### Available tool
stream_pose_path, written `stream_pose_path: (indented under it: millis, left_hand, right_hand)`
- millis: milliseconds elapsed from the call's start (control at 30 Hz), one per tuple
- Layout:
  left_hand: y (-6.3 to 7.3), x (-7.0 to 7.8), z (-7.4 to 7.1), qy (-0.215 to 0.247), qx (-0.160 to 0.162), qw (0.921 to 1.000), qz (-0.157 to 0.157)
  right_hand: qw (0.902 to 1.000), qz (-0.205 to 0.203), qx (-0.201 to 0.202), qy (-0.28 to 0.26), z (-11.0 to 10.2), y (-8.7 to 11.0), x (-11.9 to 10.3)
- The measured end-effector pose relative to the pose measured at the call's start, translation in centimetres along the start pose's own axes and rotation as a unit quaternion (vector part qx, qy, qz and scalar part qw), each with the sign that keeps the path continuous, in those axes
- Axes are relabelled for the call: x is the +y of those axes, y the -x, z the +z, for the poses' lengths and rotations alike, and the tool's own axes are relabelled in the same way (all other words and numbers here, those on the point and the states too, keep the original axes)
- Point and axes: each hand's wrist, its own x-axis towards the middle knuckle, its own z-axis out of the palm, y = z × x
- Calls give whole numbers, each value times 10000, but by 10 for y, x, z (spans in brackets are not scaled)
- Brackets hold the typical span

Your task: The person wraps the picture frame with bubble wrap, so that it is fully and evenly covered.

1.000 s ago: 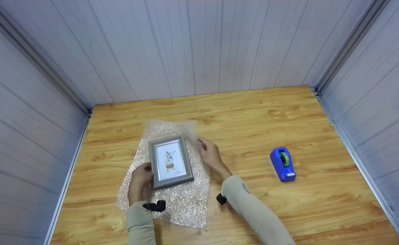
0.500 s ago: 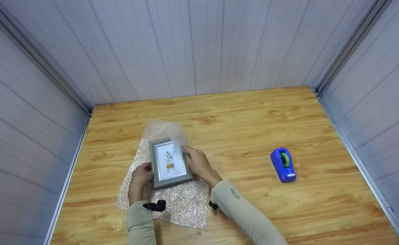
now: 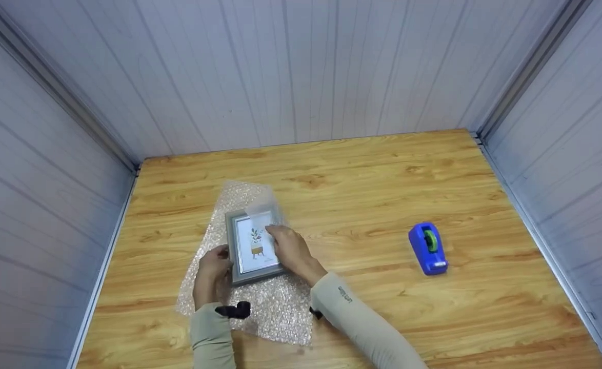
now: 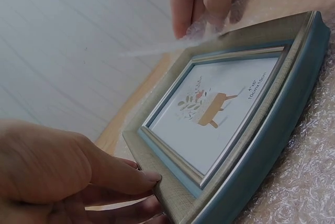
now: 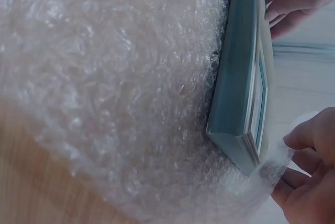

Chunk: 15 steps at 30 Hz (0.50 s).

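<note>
A grey-green picture frame (image 3: 254, 251) with a potted-plant print lies face up on a sheet of bubble wrap (image 3: 278, 312). My left hand (image 3: 213, 267) holds the frame's left edge; in the left wrist view the thumb (image 4: 144, 181) lies on top of the moulding and the other fingers sit at its side. My right hand (image 3: 292, 250) pinches the right edge of the bubble wrap, seen bunched between thumb and fingers in the right wrist view. That side of the sheet is folded up over the frame's right part, its clear corner overlapping the upper print.
A blue tape dispenser (image 3: 427, 248) with a green roll stands to the right on the wooden table (image 3: 362, 189). Pale panel walls (image 3: 301, 72) enclose the table at the back and both sides.
My right hand has moved left, drawing the wrap's right edge from beside the frame up over it. The left hand and frame have stayed in place.
</note>
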Motion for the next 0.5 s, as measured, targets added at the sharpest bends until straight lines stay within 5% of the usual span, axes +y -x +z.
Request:
stream_pose_path:
  millis: [233, 500]
  left_hand:
    - [1, -1, 0, 139, -34, 9999, -26]
    - [2, 0, 0, 61, -9, 10000, -70]
  right_hand:
    - [9954, -500, 65, 810, 8, 1, -1]
    - [9781, -875, 97, 1888, 15, 4, 0]
